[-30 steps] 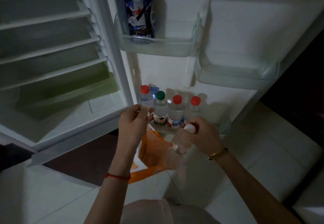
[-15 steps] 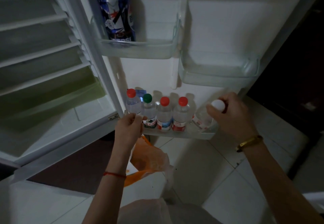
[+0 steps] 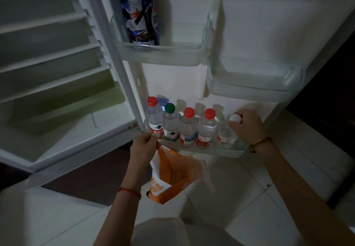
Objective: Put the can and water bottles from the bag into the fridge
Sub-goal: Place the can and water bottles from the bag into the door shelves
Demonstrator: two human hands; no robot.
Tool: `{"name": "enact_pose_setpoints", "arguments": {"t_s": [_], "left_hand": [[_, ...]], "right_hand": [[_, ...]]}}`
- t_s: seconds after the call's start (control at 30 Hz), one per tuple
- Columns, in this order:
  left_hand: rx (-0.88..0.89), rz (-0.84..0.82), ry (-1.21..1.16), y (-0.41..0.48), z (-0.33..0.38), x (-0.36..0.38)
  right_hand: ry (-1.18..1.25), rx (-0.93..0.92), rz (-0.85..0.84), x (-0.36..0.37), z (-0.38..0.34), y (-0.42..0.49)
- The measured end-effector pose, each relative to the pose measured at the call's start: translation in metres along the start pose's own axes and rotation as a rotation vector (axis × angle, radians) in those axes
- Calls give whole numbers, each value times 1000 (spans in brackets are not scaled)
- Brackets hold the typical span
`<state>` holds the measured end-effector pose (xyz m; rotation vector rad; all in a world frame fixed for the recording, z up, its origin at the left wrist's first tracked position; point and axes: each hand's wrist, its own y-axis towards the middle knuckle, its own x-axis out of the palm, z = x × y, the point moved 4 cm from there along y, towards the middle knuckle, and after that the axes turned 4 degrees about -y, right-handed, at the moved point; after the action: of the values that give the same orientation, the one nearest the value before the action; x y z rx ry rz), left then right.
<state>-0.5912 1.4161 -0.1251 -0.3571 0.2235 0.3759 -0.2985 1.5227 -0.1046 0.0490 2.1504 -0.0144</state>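
Note:
A blue Pepsi can [image 3: 139, 13] stands in the upper door shelf [image 3: 163, 55]. Several water bottles [image 3: 187, 128] with red and green caps stand in a row in the bottom door shelf [image 3: 221, 150]. My right hand [image 3: 245, 125] grips the top of a white-capped water bottle [image 3: 226, 134], which stands in that shelf at the right end of the row. My left hand [image 3: 144, 147] holds the top edge of an orange and white plastic bag [image 3: 172, 176] that hangs below the shelf.
The fridge stands open: bare white shelves and a greenish drawer [image 3: 63, 107] on the left, another door shelf [image 3: 253, 84] on the right. White floor tiles lie below, a dark mat [image 3: 86, 178] under the fridge body, dark furniture at far right.
My right hand lifted the white-capped bottle out of the bag, carried it right and set it into the bottom door shelf beside the row. The left hand kept hold of the bag.

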Motion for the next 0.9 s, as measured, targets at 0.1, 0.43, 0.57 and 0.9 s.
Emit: {"name": "enact_pose_setpoints", "arguments": {"t_s": [0.1, 0.43, 0.57, 0.9], "left_hand": [[-46, 4, -14, -2, -7, -4], [-68, 61, -25, -1, -21, -8], [-72, 81, 0, -4, -17, -6], [-106, 158, -104, -7, -43, -18]], "right_hand": [[-21, -15, -28, 7, 3, 7], [-117, -195, -99, -6, -10, 10], [-106, -273, -150, -10, -18, 0], [-165, -342, -133, -11, -19, -6]]}}
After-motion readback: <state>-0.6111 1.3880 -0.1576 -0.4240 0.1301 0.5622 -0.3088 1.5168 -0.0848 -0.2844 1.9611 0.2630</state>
